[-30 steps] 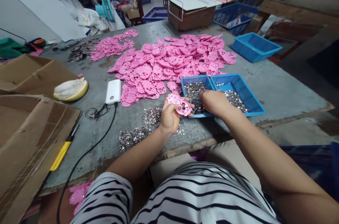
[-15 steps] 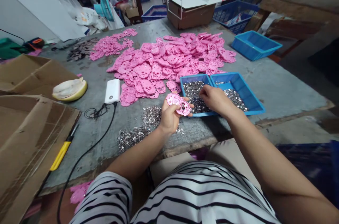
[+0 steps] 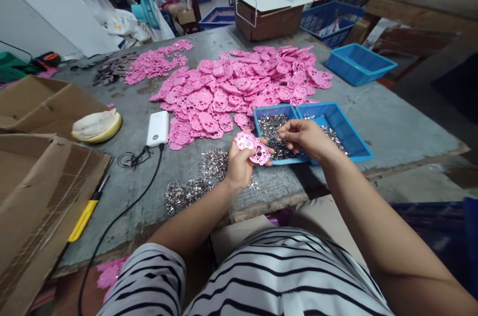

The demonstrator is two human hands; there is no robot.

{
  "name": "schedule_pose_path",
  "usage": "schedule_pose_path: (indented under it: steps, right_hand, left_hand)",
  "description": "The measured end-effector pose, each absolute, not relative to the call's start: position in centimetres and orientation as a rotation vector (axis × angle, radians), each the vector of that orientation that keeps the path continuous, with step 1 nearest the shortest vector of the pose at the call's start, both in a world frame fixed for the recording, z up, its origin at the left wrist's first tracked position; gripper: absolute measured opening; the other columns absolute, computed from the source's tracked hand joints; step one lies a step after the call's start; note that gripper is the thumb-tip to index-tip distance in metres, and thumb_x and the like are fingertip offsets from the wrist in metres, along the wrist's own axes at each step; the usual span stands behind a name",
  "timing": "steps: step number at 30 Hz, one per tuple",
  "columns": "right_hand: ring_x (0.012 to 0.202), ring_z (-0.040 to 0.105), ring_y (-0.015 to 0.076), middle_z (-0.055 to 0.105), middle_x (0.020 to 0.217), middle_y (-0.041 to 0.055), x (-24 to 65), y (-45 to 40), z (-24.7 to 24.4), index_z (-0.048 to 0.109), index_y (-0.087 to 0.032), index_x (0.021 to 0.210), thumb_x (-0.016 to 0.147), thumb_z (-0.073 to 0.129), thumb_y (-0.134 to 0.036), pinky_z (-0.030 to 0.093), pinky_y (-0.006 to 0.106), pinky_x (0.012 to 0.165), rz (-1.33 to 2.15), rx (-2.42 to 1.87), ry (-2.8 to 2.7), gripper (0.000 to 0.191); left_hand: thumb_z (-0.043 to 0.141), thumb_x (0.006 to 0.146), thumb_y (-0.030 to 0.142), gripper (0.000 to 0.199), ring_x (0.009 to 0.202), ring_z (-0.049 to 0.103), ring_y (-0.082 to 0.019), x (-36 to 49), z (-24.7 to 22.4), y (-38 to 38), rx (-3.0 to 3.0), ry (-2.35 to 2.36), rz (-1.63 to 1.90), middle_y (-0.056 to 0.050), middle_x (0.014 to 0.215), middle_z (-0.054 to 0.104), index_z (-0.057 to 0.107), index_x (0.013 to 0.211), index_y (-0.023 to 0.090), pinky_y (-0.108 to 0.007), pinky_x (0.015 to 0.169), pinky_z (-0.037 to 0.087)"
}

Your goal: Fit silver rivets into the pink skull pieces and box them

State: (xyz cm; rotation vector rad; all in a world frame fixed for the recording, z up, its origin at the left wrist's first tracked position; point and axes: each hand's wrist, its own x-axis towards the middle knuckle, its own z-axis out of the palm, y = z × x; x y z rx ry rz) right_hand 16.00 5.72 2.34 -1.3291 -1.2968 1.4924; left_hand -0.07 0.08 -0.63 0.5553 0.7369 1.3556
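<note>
1. The pink piece [image 3: 244, 141] is in the left hand [image 3: 238, 169], its thumb on the face and its fingers behind. Dark spots show towards the end nearer the right hand [image 3: 308, 138]; whether these are holes or seated metal bits, I cannot tell.
2. That piece looks partway through handling, a judgement only. A large pink heap [image 3: 239, 82] lies loose beyond both hands' fingers; how much of it is finished, the view does not show.
3. Plenty of metal bits [image 3: 271, 124] lie in the near tray [image 3: 276, 108], just beyond and beside the left fingertips. More fill part of the other tray [image 3: 353, 134], to the right of the right fingers, and a loose scatter [image 3: 214, 164] lies on the tabletop [image 3: 403, 127] just left of the left hand.
4. The right fingers are pinched together over the near tray, apart from the pink piece; whether a bit is between them is too small to tell.
</note>
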Motion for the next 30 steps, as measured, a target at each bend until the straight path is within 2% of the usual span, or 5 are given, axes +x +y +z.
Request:
schedule_pose_path:
  steps: [9,14,18,25,30]
  right_hand:
    - [0.035,0.041,0.0063,0.057,0.050,-0.0025,15.8,5.2,2.7,0.059,-0.018,0.062,0.051,0.082,-0.036,0.027,0.020,0.031,1.421,-1.309,-1.335,0.031]
    - [0.041,0.045,0.0105,0.051,0.045,-0.0049,15.7,5.2,2.1,0.058,-0.020,0.065,0.064,0.067,-0.027,0.034,0.023,0.042,1.131,-1.388,-1.583,0.011]
    - [0.055,0.052,0.0134,0.061,0.059,-0.0011,15.9,5.5,1.6,0.059,-0.020,0.062,0.064,0.059,-0.014,0.038,0.026,0.054,0.725,-1.465,-1.813,0.006]
    - [0.067,0.058,0.0153,0.065,0.074,0.0023,14.8,3.3,2.6,0.063,-0.019,0.072,0.075,0.056,-0.012,0.041,0.026,0.062,0.511,-1.267,-2.114,0.011]
    - [0.080,0.062,0.0190,0.066,0.087,0.0074,13.8,2.1,2.8,0.067,-0.018,0.084,0.081,0.052,-0.010,0.044,0.028,0.067,0.369,-1.284,-2.380,0.018]
  left_hand:
    - [0.059,0.061,0.014,0.062,0.087,0.070,-0.027,-0.1,-0.7,0.1,0.568,0.728,1.355,-0.005,0.098,0.069,0.037,0.118,0.024,-0.037,0.063,0.060]
    - [0.067,0.061,0.016,0.065,0.080,0.071,-0.025,0.0,-0.7,0.0,0.610,0.740,1.340,-0.001,0.084,0.068,0.036,0.118,0.024,-0.034,0.058,0.059]
    - [0.069,0.061,0.018,0.067,0.079,0.070,-0.024,0.1,-0.8,-0.1,0.621,0.749,1.315,0.000,0.083,0.067,0.034,0.118,0.024,-0.034,0.056,0.059]
    - [0.081,0.055,0.028,0.067,0.063,0.065,-0.016,0.2,-1.2,0.1,0.652,0.816,1.329,0.002,0.079,0.062,0.040,0.108,0.023,-0.023,0.043,0.052]
    - [0.085,0.047,0.026,0.070,0.052,0.055,-0.010,0.3,-1.7,0.4,0.610,0.914,1.388,0.005,0.074,0.057,0.047,0.106,0.021,-0.021,0.038,0.048]
